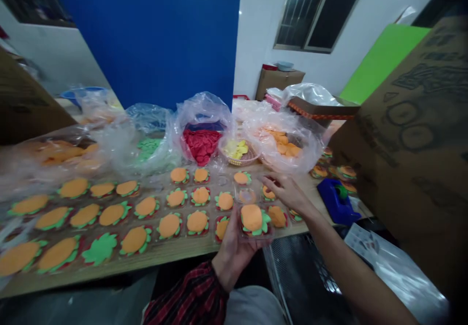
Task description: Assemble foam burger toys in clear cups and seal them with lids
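Note:
My left hand (236, 249) holds a clear plastic clamshell box (255, 234) from below, just above the table's front edge. Inside it lies an orange round piece (251, 216) over a green frilly leaf piece (266, 222), stacked like a burger. The clear lid (247, 195) stands raised behind the box. My right hand (287, 191) is at the lid's upper right corner, fingers bent together on it; the exact contact is blurred. Around both hands stand several similar boxes, including one with an orange piece (278, 216) right beside the held box.
Rows of filled boxes (170, 225) cover the table; one shows a green leaf piece (100, 248) on top. Behind are bags of red pieces (202, 144) and orange pieces (283, 143), and a basket (243, 158) of yellow pieces. A blue tape dispenser (334, 200) and a cardboard box (409, 144) stand right.

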Available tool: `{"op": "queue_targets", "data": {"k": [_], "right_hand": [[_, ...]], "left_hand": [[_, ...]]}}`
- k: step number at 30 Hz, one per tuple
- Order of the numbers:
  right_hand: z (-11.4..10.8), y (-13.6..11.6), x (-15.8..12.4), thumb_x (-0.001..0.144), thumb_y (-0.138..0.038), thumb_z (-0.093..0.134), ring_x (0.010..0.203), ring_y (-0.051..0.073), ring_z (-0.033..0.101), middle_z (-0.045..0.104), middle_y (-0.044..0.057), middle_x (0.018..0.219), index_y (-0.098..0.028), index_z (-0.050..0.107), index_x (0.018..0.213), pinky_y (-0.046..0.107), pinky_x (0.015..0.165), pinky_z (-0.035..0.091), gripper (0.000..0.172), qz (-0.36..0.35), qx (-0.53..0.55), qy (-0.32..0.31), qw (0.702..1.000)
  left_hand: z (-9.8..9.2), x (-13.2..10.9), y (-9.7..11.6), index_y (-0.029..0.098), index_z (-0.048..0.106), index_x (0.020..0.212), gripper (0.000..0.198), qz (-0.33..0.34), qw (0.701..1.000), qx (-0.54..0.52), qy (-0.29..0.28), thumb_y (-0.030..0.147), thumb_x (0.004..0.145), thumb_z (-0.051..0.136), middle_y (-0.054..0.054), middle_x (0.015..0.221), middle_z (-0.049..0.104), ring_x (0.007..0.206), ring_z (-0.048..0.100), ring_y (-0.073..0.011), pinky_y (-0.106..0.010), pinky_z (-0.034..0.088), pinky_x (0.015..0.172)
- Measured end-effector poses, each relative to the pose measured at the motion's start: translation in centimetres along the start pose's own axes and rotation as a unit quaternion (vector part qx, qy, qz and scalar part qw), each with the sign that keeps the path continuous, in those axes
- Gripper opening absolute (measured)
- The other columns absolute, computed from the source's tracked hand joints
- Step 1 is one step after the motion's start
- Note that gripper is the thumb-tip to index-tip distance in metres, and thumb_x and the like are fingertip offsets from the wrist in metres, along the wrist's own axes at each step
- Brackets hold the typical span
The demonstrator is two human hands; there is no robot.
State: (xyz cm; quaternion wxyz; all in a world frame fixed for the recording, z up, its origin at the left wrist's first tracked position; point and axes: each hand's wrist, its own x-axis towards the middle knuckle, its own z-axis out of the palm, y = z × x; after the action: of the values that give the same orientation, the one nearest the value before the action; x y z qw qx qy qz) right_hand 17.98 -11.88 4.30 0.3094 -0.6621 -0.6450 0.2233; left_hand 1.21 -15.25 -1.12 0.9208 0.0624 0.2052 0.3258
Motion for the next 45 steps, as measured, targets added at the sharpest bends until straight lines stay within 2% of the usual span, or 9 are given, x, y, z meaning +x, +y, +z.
{"op": "queue_targets", "data": {"k": [4, 7, 15, 25, 28, 31, 35, 39, 45], "right_hand": [[2.3, 1.3, 1.3, 0.078, -0.049, 0.055, 0.082, 0.019, 0.064, 0.067, 0.009, 0.095, -0.016, 0.064, 0.095, 0.027, 0.061, 0.049, 0.039, 0.104, 0.284, -0.101, 0.948], [3.3, 0.8, 1.4, 0.075, -0.043, 0.062, 0.085, 0.019, 0.064, 0.068, 0.010, 0.099, -0.016, 0.065, 0.099, 0.030, 0.070, 0.051, 0.036, 0.086, 0.372, -0.126, 0.916], [3.1, -0.8, -2.4, 0.084, -0.016, 0.052, 0.114, 0.020, 0.054, 0.060, 0.005, 0.121, -0.026, 0.054, 0.121, 0.039, 0.097, 0.044, 0.038, -0.186, 0.106, -0.029, 0.976], [5.0, -0.2, -5.9, 0.082, 0.001, 0.037, 0.129, 0.023, 0.037, 0.051, 0.007, 0.131, -0.025, 0.036, 0.137, 0.047, 0.100, 0.042, 0.061, -0.394, -0.031, -0.041, 0.918], [5.2, -0.2, -6.4, 0.082, -0.004, 0.041, 0.129, 0.024, 0.037, 0.047, 0.007, 0.135, -0.026, 0.044, 0.131, 0.047, 0.102, 0.040, 0.054, -0.346, 0.022, -0.036, 0.937], [5.6, -0.3, -6.5, 0.084, -0.018, 0.051, 0.115, 0.024, 0.052, 0.052, 0.010, 0.127, -0.024, 0.054, 0.117, 0.040, 0.092, 0.048, 0.034, -0.164, 0.149, 0.033, 0.975], [7.0, -0.4, -5.8, 0.081, -0.038, 0.059, 0.072, 0.016, 0.061, 0.064, 0.004, 0.082, -0.018, 0.060, 0.096, 0.027, 0.063, 0.052, 0.025, 0.066, 0.329, 0.020, 0.942], [8.1, -0.6, -5.2, 0.073, -0.043, 0.067, 0.067, 0.014, 0.059, 0.063, 0.002, 0.076, -0.017, 0.058, 0.094, 0.024, 0.058, 0.048, 0.034, 0.114, 0.426, 0.008, 0.898], [7.8, -1.1, -5.9, 0.073, -0.041, 0.067, 0.071, 0.014, 0.057, 0.061, 0.003, 0.084, -0.019, 0.056, 0.096, 0.024, 0.058, 0.048, 0.033, 0.115, 0.425, 0.035, 0.897]], "left_hand": [[-0.3, -1.3, 2.0, 0.010, 0.059, 0.099, 0.057, -0.040, 0.999, -0.010, 0.015, 0.061, 0.078, 0.045, -0.015, 0.081, 0.068, 0.070, 0.066, -0.0278, -0.036, 0.050, 0.059], [-0.6, -1.7, 2.7, 0.011, 0.060, 0.094, 0.053, -0.030, 0.998, 0.002, 0.052, 0.060, 0.078, 0.045, -0.013, 0.077, 0.068, 0.066, 0.065, -0.0259, -0.037, 0.050, 0.059], [-1.1, -1.2, 3.6, 0.015, 0.061, 0.095, 0.044, 0.054, 0.995, -0.007, 0.082, 0.054, 0.082, 0.045, -0.006, 0.077, 0.067, 0.062, 0.062, -0.0195, -0.033, 0.049, 0.057], [-1.2, -0.8, 4.1, 0.010, 0.064, 0.088, 0.048, 0.037, 0.998, -0.039, 0.020, 0.055, 0.073, 0.057, -0.005, 0.074, 0.065, 0.060, 0.059, -0.0149, -0.027, 0.047, 0.052], [-1.1, -1.1, 4.6, 0.012, 0.065, 0.083, 0.022, 0.055, 0.998, 0.017, 0.040, 0.025, 0.066, 0.071, -0.004, 0.080, 0.067, 0.069, 0.061, -0.0152, -0.029, 0.050, 0.064], [-1.2, -1.6, 5.0, 0.014, 0.065, 0.085, 0.020, 0.084, 0.990, 0.080, 0.076, 0.015, 0.065, 0.068, -0.007, 0.086, 0.068, 0.080, 0.063, -0.0211, -0.040, 0.050, 0.076], [-1.7, -1.6, 4.8, 0.013, 0.065, 0.086, 0.018, 0.104, 0.983, 0.117, 0.100, 0.022, 0.070, 0.066, -0.008, 0.083, 0.067, 0.077, 0.064, -0.0226, -0.045, 0.051, 0.074], [-2.1, -1.4, 4.1, 0.012, 0.064, 0.085, 0.019, 0.135, 0.977, 0.141, 0.083, 0.022, 0.070, 0.068, -0.007, 0.084, 0.067, 0.075, 0.064, -0.0199, -0.044, 0.052, 0.076], [-1.8, -1.4, 3.7, 0.014, 0.062, 0.089, 0.021, 0.138, 0.981, 0.098, 0.092, 0.025, 0.072, 0.067, -0.006, 0.085, 0.068, 0.081, 0.064, -0.0215, -0.045, 0.052, 0.078]]}}
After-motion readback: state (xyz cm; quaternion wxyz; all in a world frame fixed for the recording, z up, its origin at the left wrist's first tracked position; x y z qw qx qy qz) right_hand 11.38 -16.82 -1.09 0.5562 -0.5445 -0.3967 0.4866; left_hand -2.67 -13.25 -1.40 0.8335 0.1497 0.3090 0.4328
